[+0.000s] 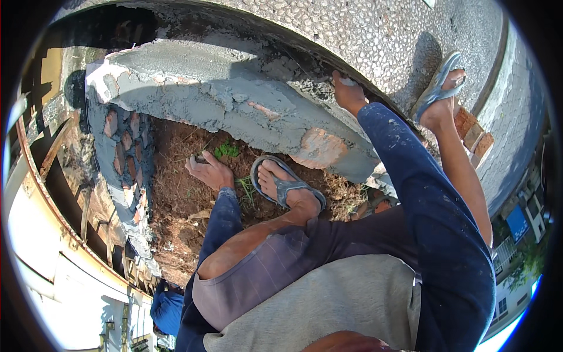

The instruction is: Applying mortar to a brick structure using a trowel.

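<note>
both grips unclear: left hand (213, 173) over soil (176, 202); right hand (350, 96) beside mortared wall (199, 88)

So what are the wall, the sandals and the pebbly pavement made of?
The wall: probably brick under rough, dull grey cement, since reddish patches show through.
The sandals: perhaps rubber or foam, matt grey-blue, with thick, smooth-looking straps.
The pavement: seemingly pebbles set in concrete, bumpy, with small pale stones packed close together.

left hand (212, 173): fingers loosely parted | right hand (350, 95): fingertips partly hidden | right arm (410, 158): extended forward
</note>
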Motion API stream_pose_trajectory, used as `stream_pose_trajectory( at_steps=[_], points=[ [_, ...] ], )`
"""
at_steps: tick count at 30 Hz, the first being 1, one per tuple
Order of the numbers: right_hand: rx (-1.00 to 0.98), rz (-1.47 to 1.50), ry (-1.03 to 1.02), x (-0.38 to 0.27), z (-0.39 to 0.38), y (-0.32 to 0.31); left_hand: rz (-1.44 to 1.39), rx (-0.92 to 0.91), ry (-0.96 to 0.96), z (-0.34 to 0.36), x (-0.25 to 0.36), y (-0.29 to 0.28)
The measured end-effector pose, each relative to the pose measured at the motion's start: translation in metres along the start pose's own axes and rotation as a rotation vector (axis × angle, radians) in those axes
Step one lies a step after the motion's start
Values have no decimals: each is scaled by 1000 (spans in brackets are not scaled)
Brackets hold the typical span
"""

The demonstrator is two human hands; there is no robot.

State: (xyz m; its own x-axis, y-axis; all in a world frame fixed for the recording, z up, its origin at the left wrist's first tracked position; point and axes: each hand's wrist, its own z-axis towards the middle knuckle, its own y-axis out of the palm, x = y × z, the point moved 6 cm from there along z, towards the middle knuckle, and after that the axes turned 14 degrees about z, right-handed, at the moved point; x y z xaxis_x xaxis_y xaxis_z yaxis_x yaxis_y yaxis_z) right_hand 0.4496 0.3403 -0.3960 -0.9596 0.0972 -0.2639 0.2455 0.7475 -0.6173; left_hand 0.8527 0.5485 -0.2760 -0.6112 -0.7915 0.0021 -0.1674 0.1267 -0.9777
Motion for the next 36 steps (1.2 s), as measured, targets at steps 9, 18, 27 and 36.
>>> stream_pose_trajectory(
  at_steps=[9, 18, 27, 36],
  points=[
    [-121, 12, -140, -20, 24, -3, -41, -31, -10, 1, 3, 1],
    [-251, -41, -318, -98, 59, -22, -23, -55, 5, 2, 15, 3],
    [-92, 160, -402, -144, -28, -75, 4, -45, 2, 2, -3, 5],
    [254, -112, -305, 23, 22, 5, -45, -49, 10, 2, 15, 7]
  ],
)
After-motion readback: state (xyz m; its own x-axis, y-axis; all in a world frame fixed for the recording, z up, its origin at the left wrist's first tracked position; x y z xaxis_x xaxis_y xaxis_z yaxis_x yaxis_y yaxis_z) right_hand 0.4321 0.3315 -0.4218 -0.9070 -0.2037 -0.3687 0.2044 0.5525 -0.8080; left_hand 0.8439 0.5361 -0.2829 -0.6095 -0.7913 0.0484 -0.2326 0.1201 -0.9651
